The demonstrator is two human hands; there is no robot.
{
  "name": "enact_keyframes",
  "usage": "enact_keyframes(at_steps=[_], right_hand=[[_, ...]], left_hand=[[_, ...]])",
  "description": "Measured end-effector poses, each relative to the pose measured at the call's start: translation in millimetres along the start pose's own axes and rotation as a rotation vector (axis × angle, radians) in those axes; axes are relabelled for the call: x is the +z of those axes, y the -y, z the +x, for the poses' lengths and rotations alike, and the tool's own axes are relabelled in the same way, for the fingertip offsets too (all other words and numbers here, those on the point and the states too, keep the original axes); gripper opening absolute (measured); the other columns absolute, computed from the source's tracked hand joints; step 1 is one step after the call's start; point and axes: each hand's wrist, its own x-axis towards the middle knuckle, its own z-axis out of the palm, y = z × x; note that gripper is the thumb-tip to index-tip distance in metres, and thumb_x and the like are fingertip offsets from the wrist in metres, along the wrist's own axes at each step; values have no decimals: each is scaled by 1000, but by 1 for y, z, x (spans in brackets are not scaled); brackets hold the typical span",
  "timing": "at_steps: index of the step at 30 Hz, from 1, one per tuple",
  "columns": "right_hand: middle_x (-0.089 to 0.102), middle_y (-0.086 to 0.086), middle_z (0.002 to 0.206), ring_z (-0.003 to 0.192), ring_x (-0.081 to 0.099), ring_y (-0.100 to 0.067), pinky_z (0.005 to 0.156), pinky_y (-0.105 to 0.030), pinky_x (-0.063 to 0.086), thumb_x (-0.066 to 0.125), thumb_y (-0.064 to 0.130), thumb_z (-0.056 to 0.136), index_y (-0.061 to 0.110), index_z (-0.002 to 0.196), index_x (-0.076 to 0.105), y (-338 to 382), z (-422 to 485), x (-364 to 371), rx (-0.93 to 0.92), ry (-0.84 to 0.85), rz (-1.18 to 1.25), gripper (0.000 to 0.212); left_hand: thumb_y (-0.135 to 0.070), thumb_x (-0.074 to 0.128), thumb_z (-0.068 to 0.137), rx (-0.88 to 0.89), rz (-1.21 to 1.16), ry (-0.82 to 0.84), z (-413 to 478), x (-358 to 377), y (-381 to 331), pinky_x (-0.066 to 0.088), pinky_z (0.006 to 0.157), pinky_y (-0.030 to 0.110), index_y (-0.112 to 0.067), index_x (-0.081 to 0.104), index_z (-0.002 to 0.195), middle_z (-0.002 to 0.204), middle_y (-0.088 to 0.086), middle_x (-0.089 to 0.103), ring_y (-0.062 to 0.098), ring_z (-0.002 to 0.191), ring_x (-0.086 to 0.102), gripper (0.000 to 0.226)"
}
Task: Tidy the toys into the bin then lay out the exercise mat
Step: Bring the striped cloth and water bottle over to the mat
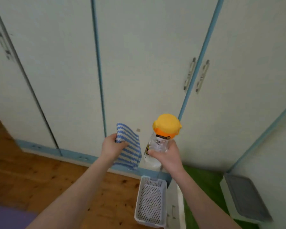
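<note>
A white perforated plastic basket [149,202] stands bare on the brown wooden floor [56,176], near the floor's far edge where it meets the blue base of the pale wardrobe [139,63]. A purple exercise mat [8,217] lies on the same floor, well apart to the near left. Above the basket, the left hand [111,147] grips a blue-and-white striped cloth [130,151] that hangs down, and the right hand [168,156] grasps a clear plastic bottle with an orange-and-yellow cap [158,142], held roughly upright; to the right lie a green turf rug [203,180] and a white box with a grey lid [244,197].
</note>
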Motion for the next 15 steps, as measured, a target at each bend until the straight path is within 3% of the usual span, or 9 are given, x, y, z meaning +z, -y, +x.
enact_keyframes(at_steps=[6,12,15], right_hand=[[61,5,100,95,60,-15,70,-24,45,82,23,60,22,103,50,59,50,132,-35,144,98,53],[59,4,104,95,59,-12,67,-22,44,81,23,60,16,109,49,100,88,245,-76,290,94,59],[57,6,103,98,57,-14,69,-23,44,81,24,60,17,109,49,113,112,293,-108,372,52,58]], left_hand=[[-10,65,80,-44,-12,-192,64,-130,24,45,68,29,-11,60,89,84,6,63,22,78,60,11],[-7,60,80,-122,30,-319,118,-233,52,52,76,40,-8,58,88,87,11,64,28,82,61,8],[-5,57,81,-163,29,-382,143,-268,70,50,67,33,-12,56,83,79,5,60,23,77,58,7]])
